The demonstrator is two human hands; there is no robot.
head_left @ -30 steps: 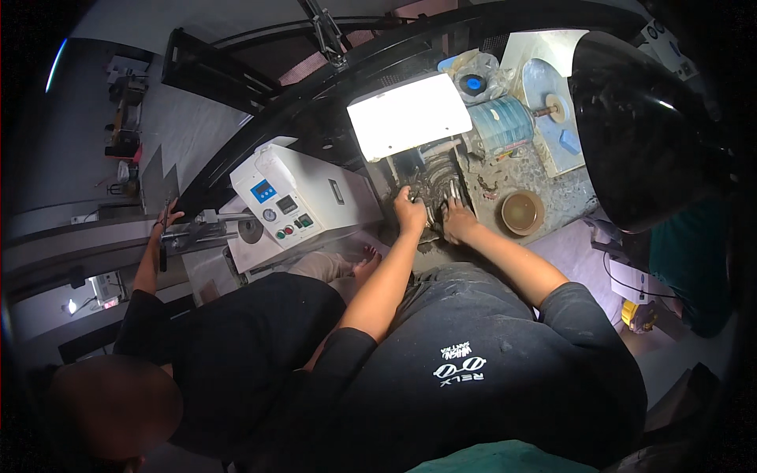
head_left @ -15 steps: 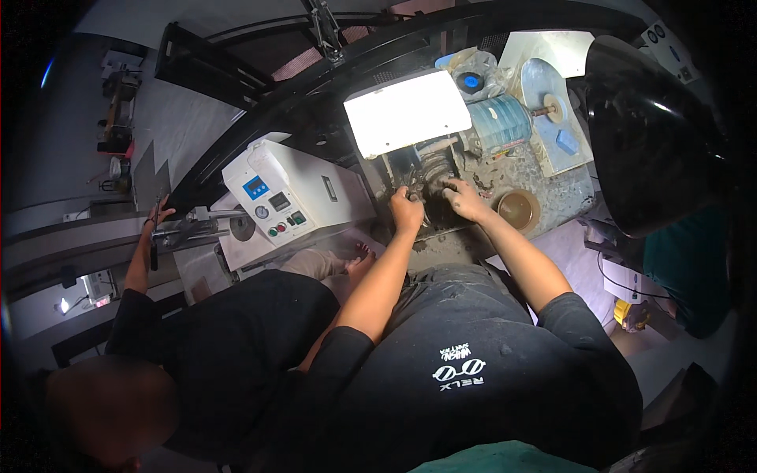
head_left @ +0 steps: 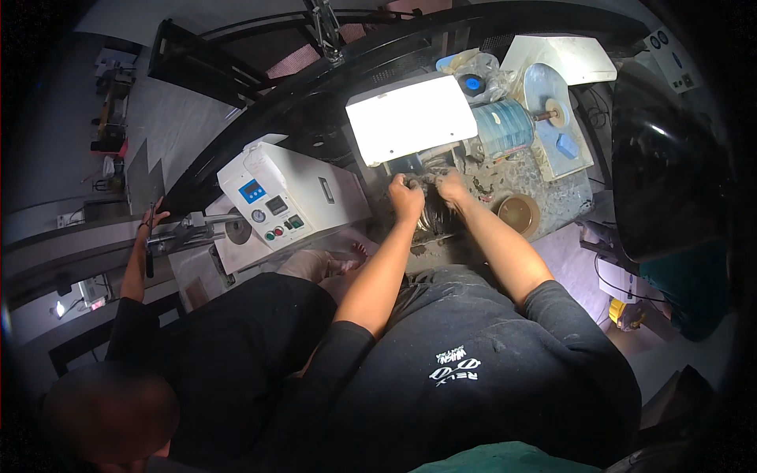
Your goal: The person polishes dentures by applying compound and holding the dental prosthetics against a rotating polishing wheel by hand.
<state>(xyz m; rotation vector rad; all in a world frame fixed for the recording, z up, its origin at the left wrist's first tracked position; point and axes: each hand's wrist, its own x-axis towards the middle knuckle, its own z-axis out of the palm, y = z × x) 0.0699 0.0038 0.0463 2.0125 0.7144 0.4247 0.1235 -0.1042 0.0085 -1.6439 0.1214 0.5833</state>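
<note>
My left hand (head_left: 406, 196) is closed at the front of a muddy bench machine, under a bright white hood (head_left: 412, 120). Close beside it on the right, my right hand (head_left: 452, 189) is also closed, its fingers coated in grey slurry. Both sets of fingertips meet near a dark, wet trough (head_left: 432, 219). Whatever they pinch is too small and muddy to name. The machine's turning part lies mostly behind my fingers and the hood.
Right of my hands stand a brown bowl (head_left: 518, 214), a clear blue plastic bottle (head_left: 506, 128), a buffing wheel (head_left: 557, 113) and a blue block (head_left: 566, 145). At left is a white control box (head_left: 272, 202). A co-worker's hand (head_left: 154, 213) touches a metal arm there.
Both hands have drawn closer together, the right one shifting left and slightly away from me. More of the dark trough shows below them. The co-worker's hand stays at the metal arm.
</note>
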